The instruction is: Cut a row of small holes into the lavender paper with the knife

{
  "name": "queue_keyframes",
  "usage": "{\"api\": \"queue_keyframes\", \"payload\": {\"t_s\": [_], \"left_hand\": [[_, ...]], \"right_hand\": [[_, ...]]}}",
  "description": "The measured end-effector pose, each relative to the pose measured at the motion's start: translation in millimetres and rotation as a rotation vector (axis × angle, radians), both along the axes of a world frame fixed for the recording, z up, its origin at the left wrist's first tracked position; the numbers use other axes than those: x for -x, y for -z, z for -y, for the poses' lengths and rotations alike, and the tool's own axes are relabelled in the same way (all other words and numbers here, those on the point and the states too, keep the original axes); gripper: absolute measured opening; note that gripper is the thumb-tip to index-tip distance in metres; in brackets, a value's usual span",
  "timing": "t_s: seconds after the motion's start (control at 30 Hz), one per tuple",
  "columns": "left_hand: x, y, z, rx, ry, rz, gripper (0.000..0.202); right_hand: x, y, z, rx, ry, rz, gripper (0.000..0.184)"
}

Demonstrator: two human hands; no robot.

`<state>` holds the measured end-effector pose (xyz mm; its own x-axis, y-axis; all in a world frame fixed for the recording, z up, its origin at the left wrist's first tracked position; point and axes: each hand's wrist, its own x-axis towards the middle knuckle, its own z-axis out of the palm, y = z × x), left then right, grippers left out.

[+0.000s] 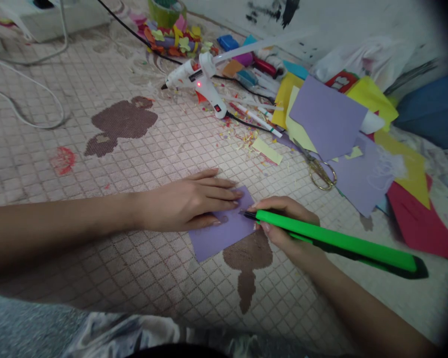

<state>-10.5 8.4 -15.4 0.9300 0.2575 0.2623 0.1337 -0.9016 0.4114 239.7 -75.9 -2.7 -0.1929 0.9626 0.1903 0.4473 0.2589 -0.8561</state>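
My left hand point(194, 201) lies flat, fingers stretched out, on a small sheet of purple paper point(224, 236) and presses it to the patterned tablecloth. In my right hand point(289, 219) is a long bright green and black utility knife point(336, 236), by its look. Its dark narrow tip touches or hovers just over the paper, close to the left fingertips; I cannot tell which. My right fingers are closed round its front end, and the knife's body slants back to the right, above my forearm.
A white hot glue gun point(205, 82) with a lit red light lies beyond my hands, its black cord trailing. Gold-handled scissors point(319, 169) lie at right, beside stacked coloured paper point(328, 114). Paper scraps point(267, 150) and a green tape roll point(166, 14) are further back. A white power strip point(52, 20) sits far left.
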Motion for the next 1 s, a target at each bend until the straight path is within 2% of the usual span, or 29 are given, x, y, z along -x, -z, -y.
{"api": "queue_keyframes", "payload": {"t_s": [0.2,1.0], "left_hand": [[-0.3,-0.1,0.3,0.014,-0.004,-0.003,0.039],[-0.6,-1.2,0.0,0.010,-0.006,0.001,0.038]], "right_hand": [[-1.5,-0.7,3.6,-0.030,-0.050,0.021,0.032],[1.4,2.9,4.0,-0.013,-0.028,0.058,0.032]]}}
